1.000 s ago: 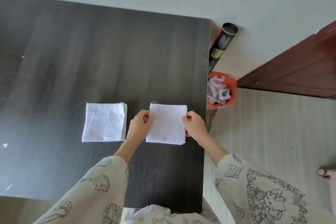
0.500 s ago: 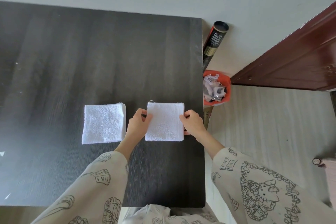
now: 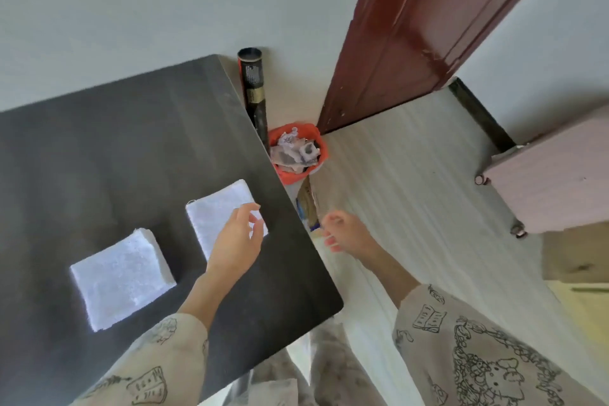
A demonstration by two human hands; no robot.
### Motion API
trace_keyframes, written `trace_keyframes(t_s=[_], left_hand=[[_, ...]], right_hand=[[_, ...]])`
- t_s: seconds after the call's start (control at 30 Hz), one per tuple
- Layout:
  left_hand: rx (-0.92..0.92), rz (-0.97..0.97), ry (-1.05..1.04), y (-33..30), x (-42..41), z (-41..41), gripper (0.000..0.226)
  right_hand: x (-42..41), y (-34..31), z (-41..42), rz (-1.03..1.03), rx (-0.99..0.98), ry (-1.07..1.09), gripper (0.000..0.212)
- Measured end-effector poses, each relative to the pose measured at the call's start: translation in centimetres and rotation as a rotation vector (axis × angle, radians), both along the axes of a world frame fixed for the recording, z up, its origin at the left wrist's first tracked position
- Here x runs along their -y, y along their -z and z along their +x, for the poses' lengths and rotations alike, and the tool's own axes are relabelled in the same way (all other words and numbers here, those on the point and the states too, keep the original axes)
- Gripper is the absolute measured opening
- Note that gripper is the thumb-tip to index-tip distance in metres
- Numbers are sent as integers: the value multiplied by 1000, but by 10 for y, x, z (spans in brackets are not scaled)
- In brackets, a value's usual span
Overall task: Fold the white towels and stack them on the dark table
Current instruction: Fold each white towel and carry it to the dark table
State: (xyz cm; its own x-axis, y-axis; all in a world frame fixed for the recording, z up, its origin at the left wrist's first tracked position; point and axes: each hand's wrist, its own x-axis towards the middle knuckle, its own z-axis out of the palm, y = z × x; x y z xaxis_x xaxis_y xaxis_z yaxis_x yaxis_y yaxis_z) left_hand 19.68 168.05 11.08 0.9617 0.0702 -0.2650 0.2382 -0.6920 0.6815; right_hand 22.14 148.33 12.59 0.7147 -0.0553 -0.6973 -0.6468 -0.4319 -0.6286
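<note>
Two folded white towels lie on the dark table [image 3: 115, 148]. The left folded towel [image 3: 122, 277] sits near the table's front, thick with several layers. The right folded towel [image 3: 217, 211] lies close to the table's right edge. My left hand [image 3: 235, 241] hovers over that right towel's near corner with fingers spread, holding nothing. Out past the table's right edge, my right hand [image 3: 342, 232] hangs over the floor with fingers loosely curled and empty; it is blurred.
An orange waste bin [image 3: 296, 152] full of paper stands on the floor by the table's right edge. A dark tube [image 3: 253, 89] leans against the wall behind it. A red-brown door [image 3: 405, 39] and a pink cabinet [image 3: 553, 175] are to the right.
Both hands have let go of the right towel. My right hand moved right, off the table over the floor. The view has swung to the right and tilted.
</note>
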Motion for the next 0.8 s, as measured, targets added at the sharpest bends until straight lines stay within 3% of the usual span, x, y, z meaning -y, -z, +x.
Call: trace_keyframes(t_s=[0.2, 0.43, 0.8], left_hand=[[-98, -47, 448, -22, 127, -13, 26], [-92, -87, 697, -34, 326, -66, 21], [-88, -196, 1170, -74, 642, -185, 16]], right_hand=[[125, -34, -78, -3, 135, 285, 19], [307, -50, -204, 78, 195, 682, 16], [557, -79, -395, -66, 335, 1114, 20]])
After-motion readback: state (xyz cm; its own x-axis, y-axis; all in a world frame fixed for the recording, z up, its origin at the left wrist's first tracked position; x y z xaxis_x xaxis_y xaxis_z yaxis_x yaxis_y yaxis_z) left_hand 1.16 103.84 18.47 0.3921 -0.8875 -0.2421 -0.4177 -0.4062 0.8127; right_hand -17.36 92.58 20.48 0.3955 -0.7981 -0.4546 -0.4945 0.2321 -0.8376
